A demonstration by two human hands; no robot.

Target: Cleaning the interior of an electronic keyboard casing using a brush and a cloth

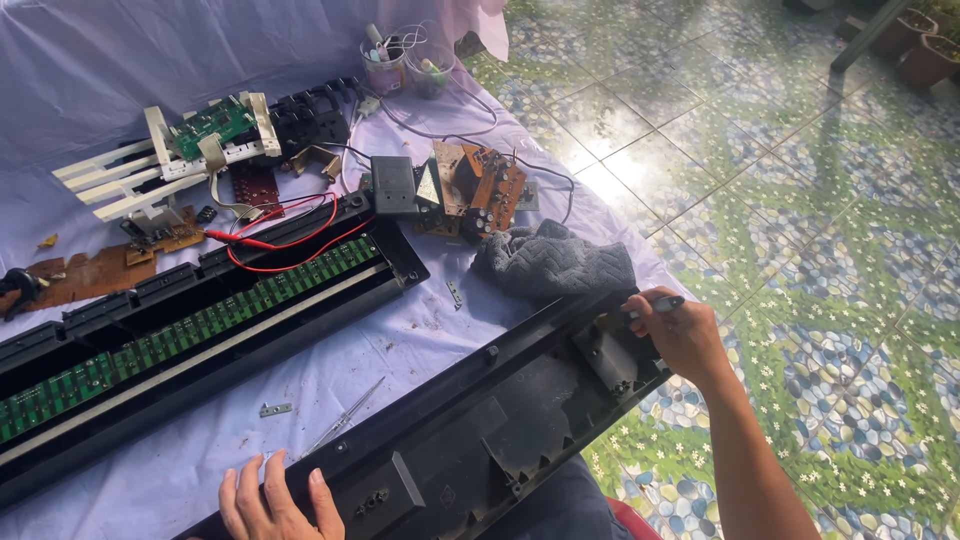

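A long black plastic housing panel [500,420] lies across my lap, its inner side up. My left hand [278,500] rests with spread fingers on its near left end. My right hand [680,335] is at the panel's far right end, closed around a small dark tool with a silvery tip [660,303]. Further left lies the other half of the keyboard housing [190,340], with long green circuit strips [200,325] inside it.
A grey cloth [555,262] lies by the panel's right end. Brown circuit boards [480,185], a black box [393,185], red leads [290,245], white keys with a green board [200,135], plastic cups [385,65] and metal tweezers [340,420] lie on the white sheet. Patterned floor tiles lie to the right.
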